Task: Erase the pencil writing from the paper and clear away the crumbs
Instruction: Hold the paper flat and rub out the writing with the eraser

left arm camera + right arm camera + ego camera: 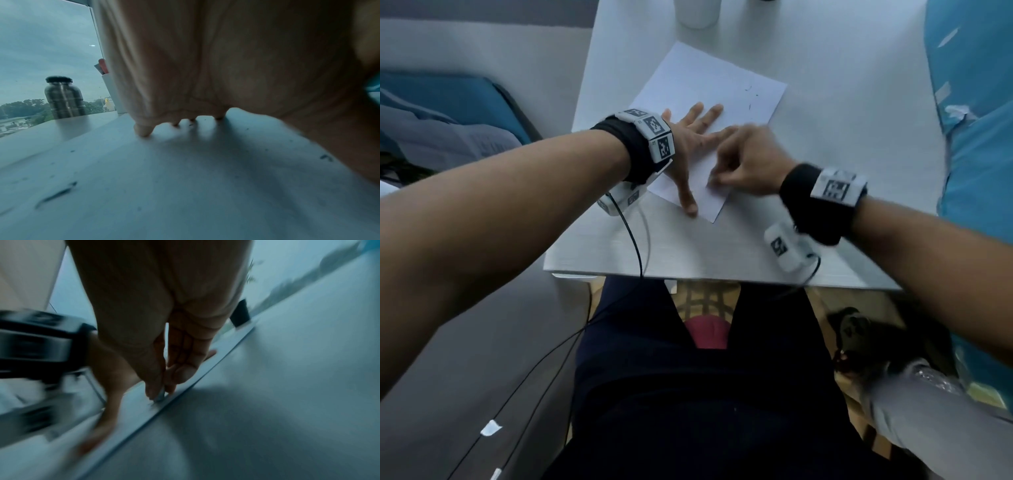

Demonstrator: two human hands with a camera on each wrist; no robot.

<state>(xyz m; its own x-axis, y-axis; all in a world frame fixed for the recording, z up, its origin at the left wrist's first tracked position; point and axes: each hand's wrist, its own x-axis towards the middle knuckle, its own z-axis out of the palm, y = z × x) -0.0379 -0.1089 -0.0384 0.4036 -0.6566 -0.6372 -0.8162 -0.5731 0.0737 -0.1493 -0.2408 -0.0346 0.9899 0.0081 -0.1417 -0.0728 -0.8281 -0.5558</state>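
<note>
Head view: the sheet of paper [709, 102] is seen lying askew on the white bench [842, 144], with a few dark crumbs [751, 94] near its far corner. The left hand [688, 144] is spread flat on the paper, fingers straight, pinning it down. The right hand [743, 161] is curled at the near edge, its fingertips [156, 391] pinched on a small pale eraser [161, 395] pressed to the sheet. The paper is judged light, thin and easily creased or slid, so it is best held down flat close beside the rubbed spot. The crumbs are judged loose and easily brushed off.
</note>
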